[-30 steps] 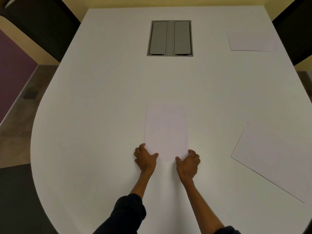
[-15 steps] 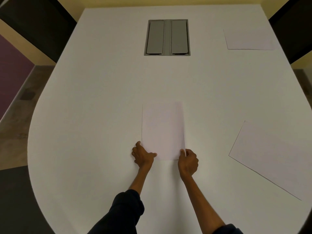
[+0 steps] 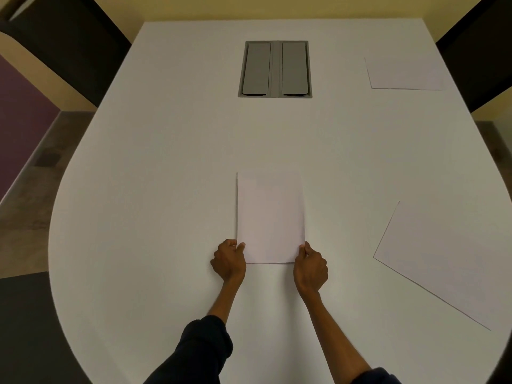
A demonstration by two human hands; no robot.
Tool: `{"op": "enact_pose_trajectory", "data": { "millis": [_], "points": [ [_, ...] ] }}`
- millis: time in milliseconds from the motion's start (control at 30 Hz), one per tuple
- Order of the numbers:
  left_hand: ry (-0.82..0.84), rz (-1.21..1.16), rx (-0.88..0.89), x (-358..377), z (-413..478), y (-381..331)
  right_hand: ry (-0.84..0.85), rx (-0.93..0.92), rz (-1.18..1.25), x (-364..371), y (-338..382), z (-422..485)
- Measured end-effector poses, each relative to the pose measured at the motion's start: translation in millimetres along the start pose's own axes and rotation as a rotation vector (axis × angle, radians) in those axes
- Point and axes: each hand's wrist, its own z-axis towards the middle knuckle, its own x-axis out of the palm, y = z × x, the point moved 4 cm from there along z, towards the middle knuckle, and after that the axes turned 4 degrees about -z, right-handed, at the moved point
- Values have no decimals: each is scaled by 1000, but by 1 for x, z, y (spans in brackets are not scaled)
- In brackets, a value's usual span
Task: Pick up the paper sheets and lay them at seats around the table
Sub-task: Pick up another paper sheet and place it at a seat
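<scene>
A large white table with a rounded near end point(image 3: 166, 217) fills most of the view, its flat top running from the near edge to a straight far edge. Two dark chairs stand at the far corners, one at the far left point(image 3: 66, 42) and one at the far right point(image 3: 482, 51). A rectangular grey recessed panel with two closed flaps point(image 3: 274, 69) is set into the table top at the far centre. Three white rectangular paper sheets lie on the table. The largest in view, a skewed sheet at the near right point(image 3: 443, 261), lies flat and well apart from both hands. A second sheet at the far right point(image 3: 406, 74) lies flat near the right-hand chair. The centre sheet point(image 3: 271, 217) lies in portrait orientation at the near centre of the table, its long axis pointing toward the grey panel. The left hand point(image 3: 228, 261) pinches the near left corner of the centre sheet, thumb on top of the paper and the other fingers curled closed. The right hand point(image 3: 310, 268) pinches the near right corner in the same manner, thumb on top and fingers curled closed. Whether the near edge is lifted off the surface cannot be told. Dark sleeves point(image 3: 205, 347) cover both upper forearms.
</scene>
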Motion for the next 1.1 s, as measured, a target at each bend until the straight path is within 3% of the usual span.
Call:
{"op": "enact_pose_trajectory", "data": {
  "millis": [433,733,933,1100],
  "points": [
    [-82,66,183,-12,-7,-3,-87,9,13,-15,0,-5],
    [148,-381,197,0,-9,-7,69,-6,46,-4,-10,1],
    [284,-576,180,-6,-9,-14,189,6,221,-3,2,15],
    [357,-700,121,-17,-15,-18,253,157,263,2,10,19]
  ]
}}
